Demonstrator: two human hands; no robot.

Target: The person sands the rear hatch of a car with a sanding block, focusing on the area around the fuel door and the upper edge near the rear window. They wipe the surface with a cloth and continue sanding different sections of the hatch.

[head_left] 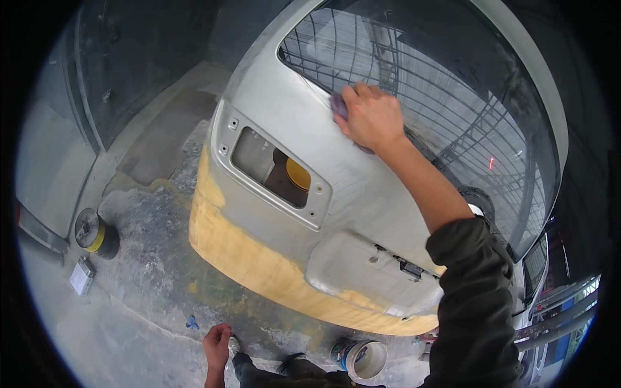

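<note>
- Dark sleeve [475,278], right; beyond it, my right hand [372,116] clamps a purple pad [338,107] on the curved silver panel [278,97], beside dark glass [453,97].
- Rubbing seems in hand; the next stroke calls for even pressure.
- Near left, my left hand [217,341] curls; fingers together or apart, I can't tell.
- Panel smooth, metallic-looking; nearer, matt yellow coating [246,255].

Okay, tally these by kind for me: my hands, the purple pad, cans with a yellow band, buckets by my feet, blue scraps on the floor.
Hands: 2, left hand and right hand
Purple pad: 1
Yellow-banded can: 1
Bucket: 1
Blue scrap: 1
Total: 6
</note>
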